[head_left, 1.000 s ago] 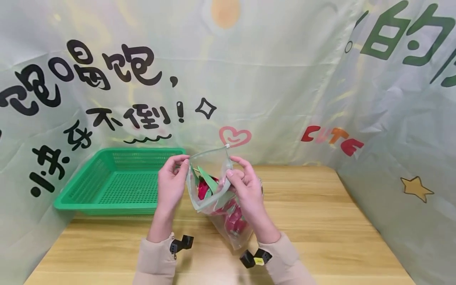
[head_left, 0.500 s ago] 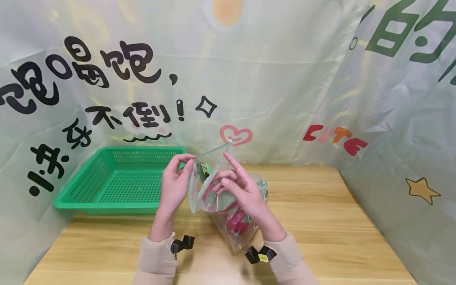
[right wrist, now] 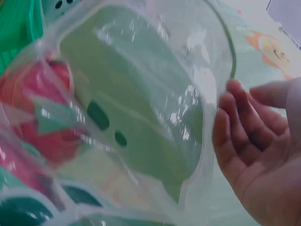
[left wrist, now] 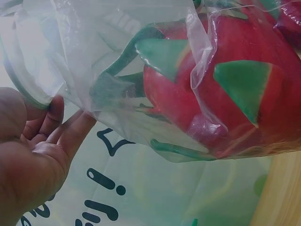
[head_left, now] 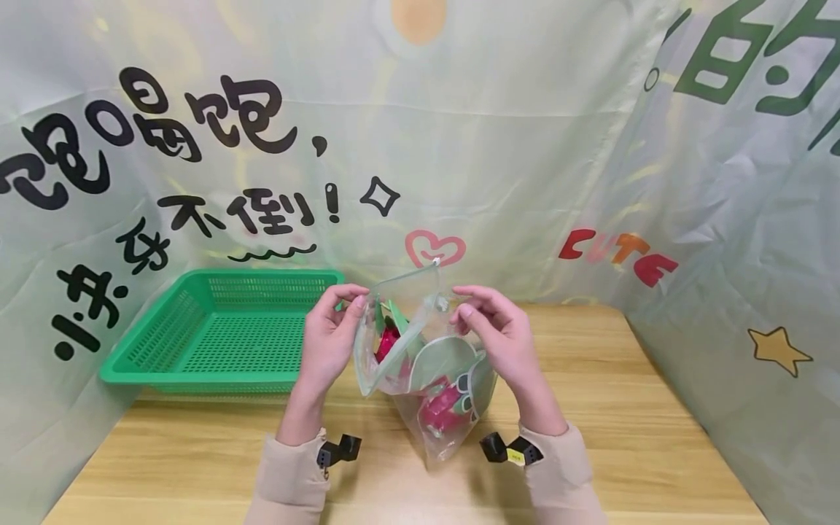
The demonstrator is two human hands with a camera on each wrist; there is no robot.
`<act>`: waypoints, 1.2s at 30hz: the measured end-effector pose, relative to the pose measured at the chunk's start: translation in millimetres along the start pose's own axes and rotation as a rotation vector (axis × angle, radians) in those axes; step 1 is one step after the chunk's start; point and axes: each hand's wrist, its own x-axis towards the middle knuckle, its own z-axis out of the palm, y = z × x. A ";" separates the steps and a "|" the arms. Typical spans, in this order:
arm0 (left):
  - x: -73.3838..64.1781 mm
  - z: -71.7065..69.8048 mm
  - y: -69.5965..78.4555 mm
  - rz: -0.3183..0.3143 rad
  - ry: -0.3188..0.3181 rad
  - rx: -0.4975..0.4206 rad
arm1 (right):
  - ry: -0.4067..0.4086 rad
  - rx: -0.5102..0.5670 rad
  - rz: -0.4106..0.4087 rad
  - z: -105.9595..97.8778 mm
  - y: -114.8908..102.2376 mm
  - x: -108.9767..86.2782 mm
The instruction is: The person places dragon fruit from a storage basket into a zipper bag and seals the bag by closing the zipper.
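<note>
A clear zip bag with pale green print stands on the table, its mouth tilted up and parted. Inside lie red dragon fruits with green scales; one red fruit shows through the mouth. My left hand pinches the left edge of the bag's mouth between thumb and fingers. Beside the right part of the bag is my right hand, its fingers loosely bent. In the right wrist view, the right hand's fingertips are at the bag's edge, with the thumb held apart from them.
A green plastic basket sits at the back left of the wooden table. Behind and on both sides hangs a printed cloth with lettering. Black wrist cameras are strapped over the sleeves.
My right hand has let go of the rim, passed its fingers across the mouth, and moved to the right. The bag's mouth and my left hand have shifted slightly right.
</note>
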 end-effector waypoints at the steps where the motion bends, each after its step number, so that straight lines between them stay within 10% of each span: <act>1: -0.1 0.6 0.6 0.002 -0.005 -0.006 | 0.045 -0.007 0.012 -1.7 1.0 1.0; 8: -2.5 7.0 4.9 0.025 -0.041 -0.031 | 0.185 -0.075 0.054 -9.8 11.1 6.2; 27: -6.0 16.3 13.4 0.156 -0.198 0.034 | -0.007 -0.129 0.210 -14.4 22.4 8.7; 36: -7.0 13.4 14.0 0.134 -0.263 0.027 | 0.201 -0.068 0.145 -5.1 26.6 10.7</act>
